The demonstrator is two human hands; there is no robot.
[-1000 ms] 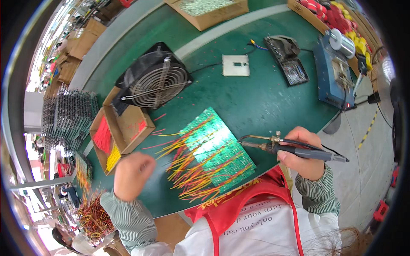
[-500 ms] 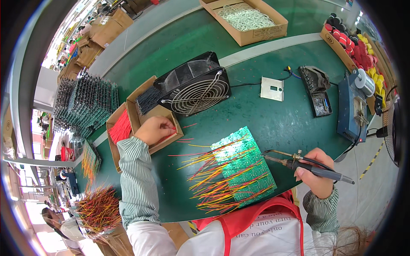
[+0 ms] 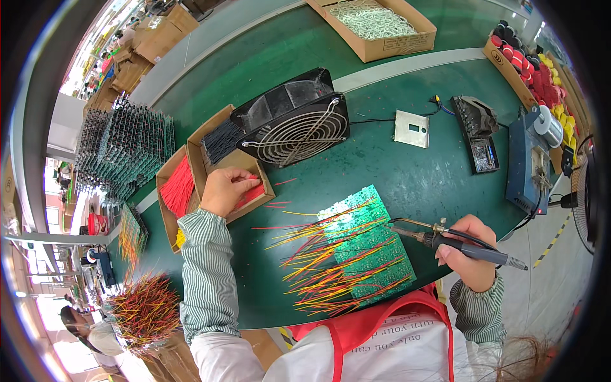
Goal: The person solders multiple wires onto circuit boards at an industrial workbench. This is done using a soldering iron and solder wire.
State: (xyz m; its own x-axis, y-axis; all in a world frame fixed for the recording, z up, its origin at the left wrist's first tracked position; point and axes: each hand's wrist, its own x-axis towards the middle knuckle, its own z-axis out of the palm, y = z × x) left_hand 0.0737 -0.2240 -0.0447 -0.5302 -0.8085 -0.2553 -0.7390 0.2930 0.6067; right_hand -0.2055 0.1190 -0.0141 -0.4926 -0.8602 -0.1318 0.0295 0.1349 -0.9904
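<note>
My left hand [image 3: 224, 192] reaches into the front of a cardboard box [image 3: 202, 141], its fingers pinched on short red wires [image 3: 252, 191] lying there. How many are between the fingertips is hidden. In my right hand [image 3: 472, 252] is a soldering iron [image 3: 471, 249] with a thin feed tube along it; its tip sits beside the right edge of a green circuit board panel [image 3: 369, 251]. Red and yellow wires [image 3: 312, 267] fan out leftward from the panel. A few loose red wires [image 3: 277, 204] lie between box and panel.
A black fan [image 3: 294, 121] stands behind the box, near black wires [image 3: 223, 143]. Longer red wires [image 3: 178, 188] fill a carton at left, beside stacked boards [image 3: 124, 149]. At right are a blue soldering station [image 3: 526, 162], solder spool [image 3: 547, 125], black tray [image 3: 476, 137] and metal plate [image 3: 412, 129].
My left hand has shifted slightly in the box, and more red wire shows beside its fingers. My right hand keeps the iron at the panel's edge. The whole view has shifted a little.
</note>
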